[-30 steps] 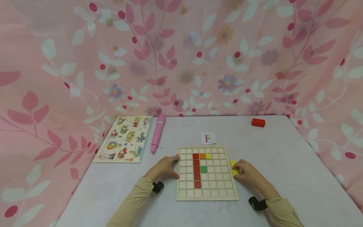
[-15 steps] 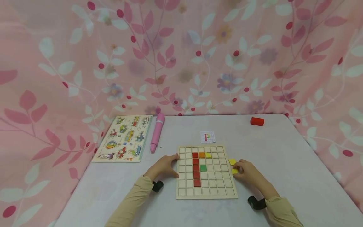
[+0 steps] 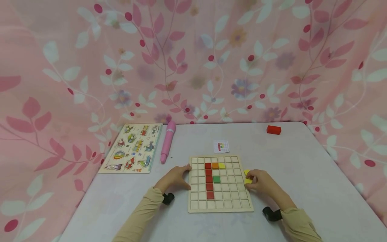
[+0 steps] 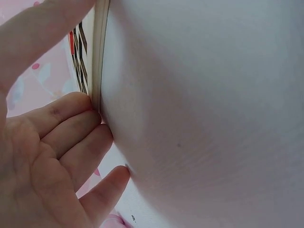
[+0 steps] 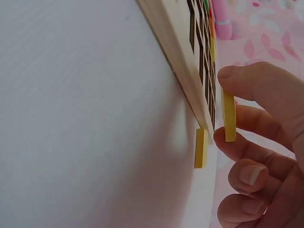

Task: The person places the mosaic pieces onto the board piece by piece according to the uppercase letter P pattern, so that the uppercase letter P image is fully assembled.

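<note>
A wooden grid board (image 3: 199,205) lies mid-table, with a column of red tiles (image 3: 209,179) in its cells. An orange tile (image 3: 215,165) and a yellow tile (image 3: 222,165) continue its top row, and a green tile (image 3: 216,179) sits beside the column. My left hand (image 3: 176,177) rests at the board's left edge, thumb and fingertips against the side. Off the right edge, my right hand (image 3: 262,183) pinches a yellow tile (image 5: 229,115) between thumb and fingers, raised above the table. Another yellow tile (image 5: 201,148) lies on the table close to the board's edge.
Behind the board lies a small pattern card (image 3: 221,147) with a coloured grid. A picture puzzle board (image 3: 130,148) and a pink pen-shaped object (image 3: 168,141) are at the left. The red block (image 3: 273,130) sits at the back right, before a floral curtain (image 3: 193,60).
My right hand has lifted the yellow tile off the table and moved slightly left, toward the board. My left hand has stayed at the board's edge.
</note>
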The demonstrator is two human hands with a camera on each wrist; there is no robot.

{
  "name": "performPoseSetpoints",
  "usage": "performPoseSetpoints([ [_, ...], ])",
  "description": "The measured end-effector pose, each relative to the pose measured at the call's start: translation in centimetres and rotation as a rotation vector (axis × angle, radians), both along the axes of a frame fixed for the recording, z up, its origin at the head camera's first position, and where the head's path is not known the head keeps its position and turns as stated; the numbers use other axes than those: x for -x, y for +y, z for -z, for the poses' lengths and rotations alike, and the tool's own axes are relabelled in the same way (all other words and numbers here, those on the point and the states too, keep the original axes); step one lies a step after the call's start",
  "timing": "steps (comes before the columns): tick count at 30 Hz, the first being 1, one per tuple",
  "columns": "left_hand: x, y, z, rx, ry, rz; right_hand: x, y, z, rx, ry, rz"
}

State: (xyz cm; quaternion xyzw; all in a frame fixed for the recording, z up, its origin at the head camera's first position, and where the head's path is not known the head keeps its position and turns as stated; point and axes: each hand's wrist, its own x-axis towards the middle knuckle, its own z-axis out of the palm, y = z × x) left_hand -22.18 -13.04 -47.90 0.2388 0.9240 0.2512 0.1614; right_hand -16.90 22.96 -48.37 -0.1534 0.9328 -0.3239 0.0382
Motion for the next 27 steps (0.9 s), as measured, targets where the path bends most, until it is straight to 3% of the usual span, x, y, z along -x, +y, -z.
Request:
performPoseSetpoints([
  [13,-0.1,0.1,-0.1,0.003,0.009,0.01,1.1,-2.0,-0.9,-0.005,0.013,-0.066],
  [22,0.2,0.1,-0.3,0.011,0.009,0.005,2.3,-3.8,-1.6,0.028,0.071,-0.176],
  [27,-0.1,0.0,-0.2,0.015,-0.006,-0.005,2.7,-4.9,-1.2,0.055,0.103,-0.246],
])
